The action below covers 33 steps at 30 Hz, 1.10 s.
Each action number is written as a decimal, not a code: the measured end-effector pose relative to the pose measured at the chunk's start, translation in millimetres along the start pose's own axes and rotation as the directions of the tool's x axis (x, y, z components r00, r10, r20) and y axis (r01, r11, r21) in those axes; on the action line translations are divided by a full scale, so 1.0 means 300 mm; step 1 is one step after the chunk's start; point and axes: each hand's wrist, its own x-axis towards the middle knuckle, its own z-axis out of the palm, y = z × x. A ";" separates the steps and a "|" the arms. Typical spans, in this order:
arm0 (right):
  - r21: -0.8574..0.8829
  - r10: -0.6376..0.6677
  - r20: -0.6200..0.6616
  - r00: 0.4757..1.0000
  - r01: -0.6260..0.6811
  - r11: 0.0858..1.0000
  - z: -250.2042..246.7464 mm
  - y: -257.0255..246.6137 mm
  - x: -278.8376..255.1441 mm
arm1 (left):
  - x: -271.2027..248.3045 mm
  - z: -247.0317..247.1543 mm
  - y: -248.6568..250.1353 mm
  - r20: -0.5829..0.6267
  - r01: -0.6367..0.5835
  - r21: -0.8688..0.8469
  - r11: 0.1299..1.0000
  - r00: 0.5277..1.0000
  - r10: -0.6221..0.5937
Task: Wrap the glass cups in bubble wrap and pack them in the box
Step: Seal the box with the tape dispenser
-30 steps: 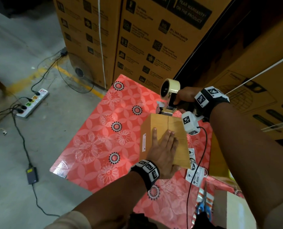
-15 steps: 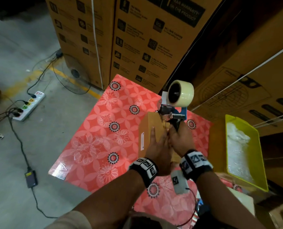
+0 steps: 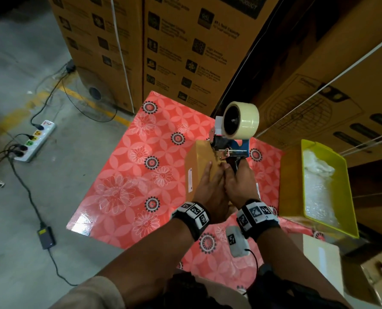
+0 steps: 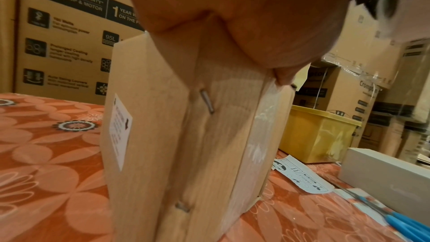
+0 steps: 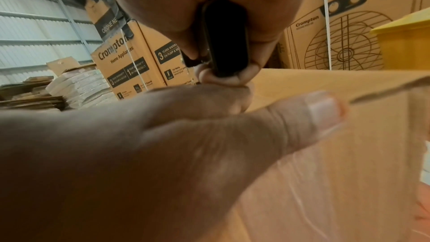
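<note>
A small brown cardboard box (image 3: 196, 159) stands closed on the red flowered table cover (image 3: 127, 175). My left hand (image 3: 210, 186) lies flat on its top with straight fingers. Beside it my right hand (image 3: 239, 184) grips the black handle (image 5: 225, 40) of a tape dispenser (image 3: 234, 134), whose clear tape roll (image 3: 243, 120) stands above the box's far end. In the left wrist view the box (image 4: 186, 135) shows staples, a white label and clear tape down its near side. The cups are not visible.
A yellow bin (image 3: 292, 181) with bubble wrap (image 3: 319, 188) sits right of the box. Blue-handled scissors (image 4: 404, 225), a fragile sticker sheet (image 4: 300, 178) and a grey-white box (image 4: 391, 174) lie near. Large cartons (image 3: 185, 47) stand behind. A power strip (image 3: 35, 141) and cables lie on the floor.
My right hand pulled the tape dispenser from the box's far end back across the top toward me and turned it upright. The left hand stayed flat on the box.
</note>
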 end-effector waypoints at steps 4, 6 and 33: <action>-0.001 0.013 0.029 1.000 -0.013 1.000 -0.013 0.018 -0.006 | -0.003 0.022 -0.005 -0.037 -0.052 -0.071 0.996 0.998 0.050; 0.001 0.030 0.042 0.999 -0.030 1.000 -0.013 0.016 -0.001 | -0.018 0.032 -0.006 -0.078 -0.062 -0.136 0.989 0.996 0.051; 0.064 0.030 -0.006 1.000 -0.030 0.998 0.034 0.107 -0.112 | -0.036 -0.057 -0.237 0.093 0.185 -0.211 0.960 0.981 -0.168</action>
